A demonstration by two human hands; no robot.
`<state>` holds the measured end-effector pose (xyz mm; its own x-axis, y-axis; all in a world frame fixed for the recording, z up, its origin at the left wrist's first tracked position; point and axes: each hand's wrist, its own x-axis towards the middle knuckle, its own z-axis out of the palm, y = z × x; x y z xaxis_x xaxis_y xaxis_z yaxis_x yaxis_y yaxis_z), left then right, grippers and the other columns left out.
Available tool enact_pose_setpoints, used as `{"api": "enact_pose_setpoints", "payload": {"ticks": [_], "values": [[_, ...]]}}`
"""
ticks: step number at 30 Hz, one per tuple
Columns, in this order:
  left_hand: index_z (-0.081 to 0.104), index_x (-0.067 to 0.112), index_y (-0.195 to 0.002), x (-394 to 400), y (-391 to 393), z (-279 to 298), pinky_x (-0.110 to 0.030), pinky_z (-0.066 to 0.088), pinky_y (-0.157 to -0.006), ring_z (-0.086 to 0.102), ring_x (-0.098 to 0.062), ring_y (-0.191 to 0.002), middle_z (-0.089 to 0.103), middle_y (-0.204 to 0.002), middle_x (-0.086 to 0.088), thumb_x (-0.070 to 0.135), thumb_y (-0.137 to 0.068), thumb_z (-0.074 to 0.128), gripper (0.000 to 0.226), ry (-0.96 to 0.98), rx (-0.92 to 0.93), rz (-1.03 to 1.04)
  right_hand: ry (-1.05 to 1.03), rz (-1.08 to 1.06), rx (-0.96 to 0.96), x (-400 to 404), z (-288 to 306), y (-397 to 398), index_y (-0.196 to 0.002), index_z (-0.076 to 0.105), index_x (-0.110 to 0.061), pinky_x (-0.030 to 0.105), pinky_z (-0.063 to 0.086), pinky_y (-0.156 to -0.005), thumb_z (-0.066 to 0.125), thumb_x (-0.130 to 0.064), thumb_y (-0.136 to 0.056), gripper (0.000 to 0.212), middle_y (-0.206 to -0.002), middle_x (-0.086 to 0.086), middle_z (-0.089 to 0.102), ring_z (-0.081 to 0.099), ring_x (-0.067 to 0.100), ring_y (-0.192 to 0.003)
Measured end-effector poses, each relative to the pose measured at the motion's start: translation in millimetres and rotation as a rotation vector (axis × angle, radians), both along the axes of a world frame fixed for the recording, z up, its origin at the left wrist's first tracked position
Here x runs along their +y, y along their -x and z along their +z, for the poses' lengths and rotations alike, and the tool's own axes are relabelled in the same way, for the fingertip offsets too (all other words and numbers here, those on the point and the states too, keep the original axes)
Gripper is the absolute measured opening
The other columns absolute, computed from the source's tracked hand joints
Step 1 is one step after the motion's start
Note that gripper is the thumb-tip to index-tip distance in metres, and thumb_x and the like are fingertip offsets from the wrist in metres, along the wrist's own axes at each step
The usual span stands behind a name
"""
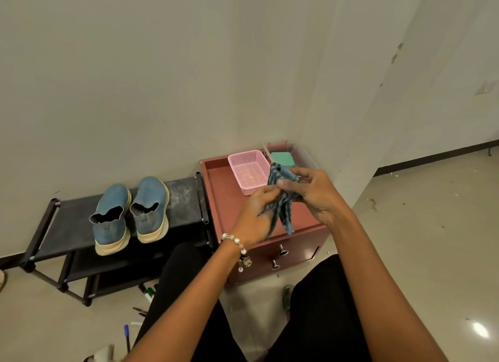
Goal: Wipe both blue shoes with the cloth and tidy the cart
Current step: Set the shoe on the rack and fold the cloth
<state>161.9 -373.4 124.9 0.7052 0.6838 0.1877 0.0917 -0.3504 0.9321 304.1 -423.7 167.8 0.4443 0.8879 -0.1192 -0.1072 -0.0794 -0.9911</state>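
Note:
Two blue slip-on shoes with cream soles stand side by side on a black shoe rack (pixel 62 226): the left shoe (pixel 110 216) and the right shoe (pixel 151 207), heels toward me. Over the reddish-brown cart (pixel 216 189), both hands hold a bunched blue striped cloth (pixel 282 199). My left hand (pixel 256 216), with a bead bracelet at the wrist, grips the cloth's lower part. My right hand (pixel 313 191) pinches its upper part. The cloth's loose ends hang down between the hands.
A pink mesh basket (pixel 247 170) sits empty on the cart top, with a green-lidded box (pixel 282 159) and a clear container behind it by the wall. The cart front has drawer knobs (pixel 279 256). Pens and markers (pixel 147 294) lie on the floor beside my legs.

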Motion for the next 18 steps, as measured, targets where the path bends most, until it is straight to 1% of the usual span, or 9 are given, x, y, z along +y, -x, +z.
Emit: {"api": "enact_pose_setpoints", "payload": {"ticks": [3, 5, 6, 8, 9, 11, 14, 16, 18], "values": [[0.055, 0.012, -0.130, 6.6, 6.1, 3.0, -0.027, 0.052, -0.091, 0.064, -0.019, -0.106, 0.066, -0.116, -0.003, -0.017, -0.088, 0.045, 0.051, 0.414, -0.172, 0.124, 0.031, -0.002, 0.080, -4.3, 0.9, -10.2, -0.108, 0.063, 0.008, 0.029, 0.055, -0.062, 0.059, 0.017, -0.076, 0.034, -0.086, 0.016, 0.068, 0.064, 0.024, -0.072], [0.056, 0.014, -0.129, 17.1, 9.2, 0.6, -0.030, 0.052, -0.092, 0.062, -0.018, -0.109, 0.065, -0.118, 0.002, -0.002, -0.088, 0.059, 0.044, 0.318, -0.141, 0.273, 0.036, 0.047, 0.145, -8.8, 3.1, -16.3, -0.105, 0.065, 0.005, 0.028, 0.057, -0.068, 0.053, 0.017, -0.079, 0.031, -0.091, 0.017, 0.069, 0.064, 0.025, -0.080], [0.053, 0.019, -0.132, 21.1, 11.6, 0.8, -0.030, 0.048, -0.097, 0.055, -0.013, -0.117, 0.059, -0.127, 0.006, 0.007, -0.086, 0.065, 0.049, 0.244, -0.088, 0.257, 0.031, 0.089, 0.174, -10.8, 5.4, -18.0, -0.104, 0.065, 0.003, 0.029, 0.057, -0.074, 0.051, 0.017, -0.080, 0.031, -0.095, 0.018, 0.069, 0.065, 0.025, -0.085], [0.044, 0.023, -0.139, 26.1, 13.3, 6.4, -0.026, 0.042, -0.100, 0.047, -0.007, -0.123, 0.049, -0.137, 0.008, 0.018, -0.081, 0.072, 0.064, 0.229, -0.002, 0.077, 0.001, 0.173, 0.230, -12.1, 8.9, -20.3, -0.110, 0.063, 0.004, 0.033, 0.055, -0.086, 0.049, 0.014, -0.084, 0.031, -0.106, 0.021, 0.067, 0.065, 0.027, -0.095], [0.047, 0.021, -0.136, 27.4, 13.0, 8.9, -0.022, 0.046, -0.095, 0.052, -0.007, -0.118, 0.054, -0.132, 0.006, 0.017, -0.080, 0.073, 0.062, 0.281, 0.023, -0.017, -0.018, 0.194, 0.254, -11.2, 9.9, -19.8, -0.114, 0.062, 0.004, 0.035, 0.055, -0.089, 0.049, 0.011, -0.085, 0.032, -0.110, 0.022, 0.066, 0.065, 0.028, -0.097], [0.061, 0.014, -0.113, 22.8, 10.7, 15.1, -0.019, 0.054, -0.078, 0.066, -0.009, -0.096, 0.067, -0.109, 0.001, 0.011, -0.080, 0.072, 0.036, 0.398, 0.007, -0.089, -0.067, 0.132, 0.323, -6.9, 9.2, -16.3, -0.119, 0.059, 0.003, 0.036, 0.056, -0.086, 0.051, 0.006, -0.088, 0.032, -0.110, 0.022, 0.066, 0.065, 0.027, -0.096], [0.065, 0.013, -0.093, 17.2, 4.2, 13.4, -0.031, 0.058, -0.075, 0.071, -0.019, -0.085, 0.072, -0.095, -0.005, 0.015, -0.081, 0.072, 0.014, 0.457, -0.074, 0.125, -0.057, -0.041, 0.471, -6.7, -11.7, -8.3, -0.120, 0.058, -0.001, 0.046, 0.051, -0.092, 0.063, -0.014, -0.087, 0.035, -0.120, 0.023, 0.060, 0.060, 0.029, -0.100], [0.066, 0.015, -0.089, 17.2, 3.8, 7.7, -0.034, 0.058, -0.076, 0.071, -0.021, -0.085, 0.072, -0.094, -0.006, 0.020, -0.083, 0.071, 0.009, 0.474, -0.076, 0.229, 0.085, 0.001, 0.503, -14.0, -30.4, 3.1, -0.119, 0.060, -0.006, 0.048, 0.054, -0.083, 0.068, -0.027, -0.083, 0.043, -0.121, 0.022, 0.060, 0.059, 0.031, -0.102], [0.065, 0.015, -0.090, 22.4, 5.6, -1.1, -0.036, 0.057, -0.080, 0.070, -0.021, -0.086, 0.072, -0.096, -0.007, 0.024, -0.085, 0.070, 0.011, 0.458, 0.021, 0.257, 0.140, 0.026, 0.567, -19.7, -46.1, 13.7, -0.129, 0.051, -0.004, 0.040, 0.057, -0.070, 0.071, -0.021, -0.078, 0.057, -0.116, 0.021, 0.062, 0.063, 0.030, -0.097]]}}
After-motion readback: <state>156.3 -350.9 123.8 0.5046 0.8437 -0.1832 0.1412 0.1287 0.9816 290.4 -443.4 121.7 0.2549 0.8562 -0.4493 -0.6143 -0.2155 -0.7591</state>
